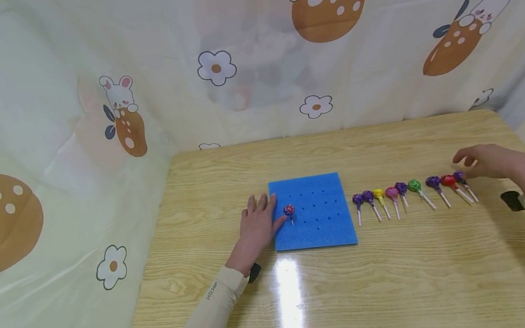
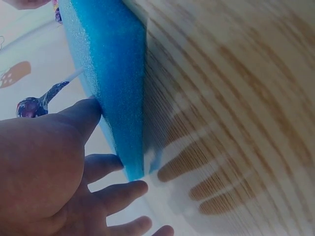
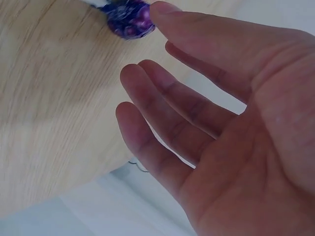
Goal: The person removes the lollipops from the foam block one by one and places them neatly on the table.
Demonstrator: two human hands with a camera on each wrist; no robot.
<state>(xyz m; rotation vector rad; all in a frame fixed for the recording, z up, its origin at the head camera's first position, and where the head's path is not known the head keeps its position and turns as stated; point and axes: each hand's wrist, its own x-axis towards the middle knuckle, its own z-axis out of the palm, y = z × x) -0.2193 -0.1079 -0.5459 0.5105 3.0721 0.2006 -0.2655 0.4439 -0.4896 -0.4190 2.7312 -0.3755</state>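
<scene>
A blue foam board (image 1: 316, 238) with rows of small holes lies on the table. One lollipop in a red and purple wrapper (image 1: 289, 210) stands in it by its stick, near the left edge. My left hand (image 1: 257, 226) rests at that edge, its thumb on the board beside the lollipop and its fingers spread. Over at the right end of a lollipop row, my right hand (image 1: 489, 162) hovers by a purple lollipop (image 1: 459, 177). In the right wrist view the thumb tip is right by the purple wrapper (image 3: 130, 19), while the other fingers are loosely bent around nothing.
Between the board and my right hand lie several lollipops, among them a yellow one (image 1: 378, 194), a pink one (image 1: 391, 193), a green one (image 1: 414, 185) and a red one (image 1: 449, 181). A printed curtain (image 1: 257, 102) hangs behind the wooden table (image 1: 394, 277).
</scene>
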